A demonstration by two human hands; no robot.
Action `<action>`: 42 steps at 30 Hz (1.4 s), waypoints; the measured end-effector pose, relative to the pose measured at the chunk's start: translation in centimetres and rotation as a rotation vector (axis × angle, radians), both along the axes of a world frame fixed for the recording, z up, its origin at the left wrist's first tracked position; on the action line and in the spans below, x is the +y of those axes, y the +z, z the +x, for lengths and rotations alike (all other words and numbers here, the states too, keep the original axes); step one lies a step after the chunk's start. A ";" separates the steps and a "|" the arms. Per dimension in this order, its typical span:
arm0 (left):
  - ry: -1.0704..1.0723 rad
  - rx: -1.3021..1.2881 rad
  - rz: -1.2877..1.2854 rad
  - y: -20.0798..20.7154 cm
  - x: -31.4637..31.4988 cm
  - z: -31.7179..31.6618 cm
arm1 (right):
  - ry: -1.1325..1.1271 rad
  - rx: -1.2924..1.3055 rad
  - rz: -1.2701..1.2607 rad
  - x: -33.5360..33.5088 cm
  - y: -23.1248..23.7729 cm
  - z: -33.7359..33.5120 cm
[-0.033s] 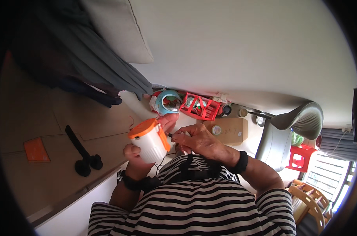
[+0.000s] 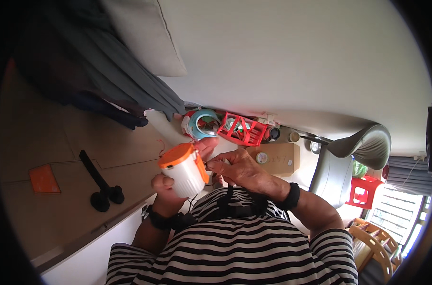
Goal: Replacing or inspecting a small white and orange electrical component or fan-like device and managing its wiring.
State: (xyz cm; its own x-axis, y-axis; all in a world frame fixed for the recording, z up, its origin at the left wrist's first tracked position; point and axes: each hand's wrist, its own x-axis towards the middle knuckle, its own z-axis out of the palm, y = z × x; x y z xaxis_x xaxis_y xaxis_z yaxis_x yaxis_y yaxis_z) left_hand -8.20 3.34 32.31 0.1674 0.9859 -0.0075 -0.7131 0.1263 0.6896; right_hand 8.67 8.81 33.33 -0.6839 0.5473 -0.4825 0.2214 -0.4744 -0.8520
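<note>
My left hand (image 2: 166, 200) is closed round a white ribbed canister (image 2: 183, 178) with an orange top (image 2: 177, 155) and an orange strip down its side. A thin red cord shows beside that top. The canister is tilted in front of my striped shirt. My right hand (image 2: 248, 172) is at the orange strip, thumb and fingers pinched together. A small dark thing shows at its fingertips, too hidden to name. Thin dark cable lies below the canister; where it leads is hidden.
On the tabletop (image 2: 125, 183) at left lie an orange tapered piece (image 2: 44, 179) and a black rod with two rounded ends (image 2: 100, 190). Beyond my hands are a blue round container (image 2: 193, 124), a red basket (image 2: 239, 129) and a cardboard box (image 2: 283, 159). A grey chair (image 2: 329, 175) stands right.
The canister and my left hand have shifted slightly right, toward my right hand. Less of the small dark thing at my right fingertips shows now.
</note>
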 end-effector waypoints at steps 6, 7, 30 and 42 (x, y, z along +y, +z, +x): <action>0.027 0.133 0.044 0.8 0.2 0.8 | -0.065 0.095 0.744 -1.0 0.0 1.4; 0.056 0.192 0.037 0.8 0.3 0.6 | -0.060 0.103 0.748 -1.1 0.2 1.8; 0.406 0.879 0.148 0.9 -1.4 1.9 | -0.279 0.105 0.134 -3.6 6.6 1.7; 0.395 0.903 0.298 0.8 -1.7 1.5 | -0.288 0.081 0.293 -4.3 5.8 1.9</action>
